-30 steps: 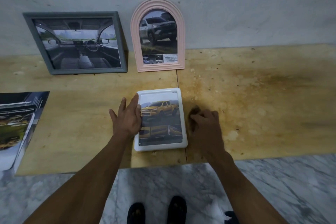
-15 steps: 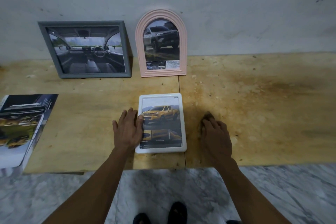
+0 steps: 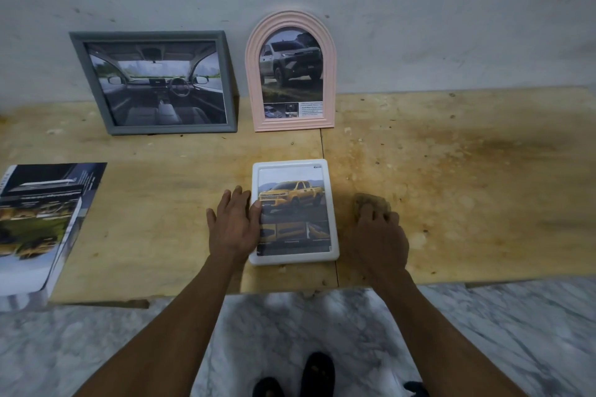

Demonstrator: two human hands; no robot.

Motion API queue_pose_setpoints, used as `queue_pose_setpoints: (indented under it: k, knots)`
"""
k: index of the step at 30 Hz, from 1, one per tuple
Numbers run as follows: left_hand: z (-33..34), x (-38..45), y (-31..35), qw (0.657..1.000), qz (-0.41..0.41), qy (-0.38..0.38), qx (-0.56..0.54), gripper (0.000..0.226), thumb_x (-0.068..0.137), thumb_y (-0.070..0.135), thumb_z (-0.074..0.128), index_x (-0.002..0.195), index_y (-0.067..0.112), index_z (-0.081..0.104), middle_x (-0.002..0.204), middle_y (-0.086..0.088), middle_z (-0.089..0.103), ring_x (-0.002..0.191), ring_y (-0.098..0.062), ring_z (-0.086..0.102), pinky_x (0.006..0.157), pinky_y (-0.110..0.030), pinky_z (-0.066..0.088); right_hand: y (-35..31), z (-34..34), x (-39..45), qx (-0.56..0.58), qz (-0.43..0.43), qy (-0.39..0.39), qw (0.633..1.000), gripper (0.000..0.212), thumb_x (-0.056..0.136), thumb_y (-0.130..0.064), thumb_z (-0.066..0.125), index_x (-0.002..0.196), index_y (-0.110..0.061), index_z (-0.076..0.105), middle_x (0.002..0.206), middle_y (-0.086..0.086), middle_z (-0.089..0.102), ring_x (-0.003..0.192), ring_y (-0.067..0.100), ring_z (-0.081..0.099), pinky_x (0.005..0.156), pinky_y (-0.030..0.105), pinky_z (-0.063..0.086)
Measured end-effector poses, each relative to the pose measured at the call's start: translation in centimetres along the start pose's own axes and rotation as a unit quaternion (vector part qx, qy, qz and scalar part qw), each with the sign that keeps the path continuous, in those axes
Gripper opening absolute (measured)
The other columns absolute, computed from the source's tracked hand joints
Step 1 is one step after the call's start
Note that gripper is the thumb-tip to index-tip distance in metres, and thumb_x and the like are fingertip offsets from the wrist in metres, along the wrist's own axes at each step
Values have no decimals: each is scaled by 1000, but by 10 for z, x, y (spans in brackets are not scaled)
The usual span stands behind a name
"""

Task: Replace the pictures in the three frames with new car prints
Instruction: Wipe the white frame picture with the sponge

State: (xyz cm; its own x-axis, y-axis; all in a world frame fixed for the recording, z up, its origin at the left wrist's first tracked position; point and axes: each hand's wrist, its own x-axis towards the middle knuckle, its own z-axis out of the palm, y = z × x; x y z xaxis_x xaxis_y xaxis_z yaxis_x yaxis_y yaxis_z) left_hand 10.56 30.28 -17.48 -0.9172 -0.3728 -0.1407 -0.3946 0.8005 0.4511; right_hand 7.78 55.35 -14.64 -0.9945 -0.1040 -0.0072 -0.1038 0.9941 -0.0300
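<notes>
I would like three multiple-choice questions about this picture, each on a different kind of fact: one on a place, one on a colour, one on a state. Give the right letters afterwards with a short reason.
1. Where does the white frame lie?
A. flat on the board, between the two hands
B. leaning on the wall
C. on the marble floor

2. What colour is the arched frame?
A. grey
B. pink
C. black

3. How is the left hand?
A. curled into a fist in the air
B. lifting the grey frame
C. fingers straight, resting on the white frame's left edge

Answers:
1 A: it lies face up on the wooden board, with the left hand on one side and the right hand on the other.
2 B: its ribbed rim is pale pink; the grey frame is the rectangular one beside it.
3 C: the fingers lie flat, the thumb tip over the print.
</notes>
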Motion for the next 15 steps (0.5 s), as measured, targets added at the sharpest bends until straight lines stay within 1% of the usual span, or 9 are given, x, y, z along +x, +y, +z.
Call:
queue_pose_setpoints:
  k: [1, 3, 5, 7, 9, 10, 12, 13, 15]
  knots:
    - [0, 0, 1, 1000, -1, -3, 0, 51, 105, 45, 27, 145, 18, 43, 161, -4, 29, 152, -25, 14, 118, -59, 10, -1, 0, -1, -4, 0, 1, 1000, 22, 82, -14, 48, 89, 1, 62, 74, 23, 65, 70, 39, 61, 49, 37, 49]
    - [-1, 0, 1, 1000, 0, -11, 3, 50, 105, 45, 27, 144, 19, 43, 161, -4, 28, 152, -25, 14, 118, -59, 10, -5, -1, -4, 2, -7, -18, 1000, 31, 83, -17, 46, 102, 1, 62, 91, 27, 66, 80, 45, 61, 54, 42, 51]
    - [-2, -1, 1, 1000, 1, -17, 1, 49, 105, 45, 27, 144, 21, 44, 161, -5, 29, 152, -26, 14, 118, -60, 11, -10, -5, -8, 9, 6, -52, 999, 41, 86, -22, 46, 121, -4, 56, 117, 24, 61, 104, 49, 55, 71, 48, 51]
    - [-3, 0, 2, 1000, 4, -16, 4, 48, 104, 45, 28, 143, 22, 46, 160, -5, 30, 151, -27, 15, 117, -61, 13, -13, -3, -10, 2, 27, -68, 997, 50, 85, -25, 47, 132, -9, 46, 135, 17, 52, 125, 45, 42, 88, 49, 43]
    - [-4, 0, 3, 1000, 1, -19, 9, 47, 104, 45, 30, 141, 22, 49, 158, -5, 33, 150, -28, 17, 116, -61, 15, -19, -5, -10, 9, 28, -46, 999, 52, 80, -26, 48, 129, -8, 50, 133, 18, 53, 126, 43, 42, 90, 49, 38]
    - [-4, 0, 3, 1000, -5, -18, 9, 46, 104, 45, 31, 138, 21, 52, 156, -6, 36, 149, -28, 21, 116, -61, 17, -23, -5, -9, 18, 19, -32, 999, 48, 77, -25, 47, 121, -7, 54, 126, 18, 57, 119, 42, 47, 88, 48, 40]
    - [-5, -2, 4, 1000, -12, 0, 13, 47, 101, 46, 32, 126, 18, 60, 145, -8, 49, 139, -31, 36, 111, -60, 28, -32, -5, -9, 61, 9, 9, 998, 35, 75, -19, 48, 106, -7, 57, 109, 15, 61, 103, 38, 53, 80, 45, 42]
    - [-6, -4, 4, 1000, -15, 15, 19, 47, 100, 46, 33, 120, 17, 63, 137, -9, 54, 131, -32, 43, 107, -57, 34, -37, -6, -8, 101, 13, 3, 995, 31, 76, -16, 51, 105, -8, 57, 105, 14, 60, 100, 36, 53, 79, 43, 43]
    - [-9, -8, 7, 999, -27, 31, 22, 43, 99, 44, 39, 115, 17, 68, 130, -9, 56, 123, -33, 45, 102, -51, 39, -45, -9, -8, 200, 39, -50, 978, 29, 80, -12, 53, 109, -8, 54, 108, 13, 55, 101, 34, 51, 78, 39, 42]
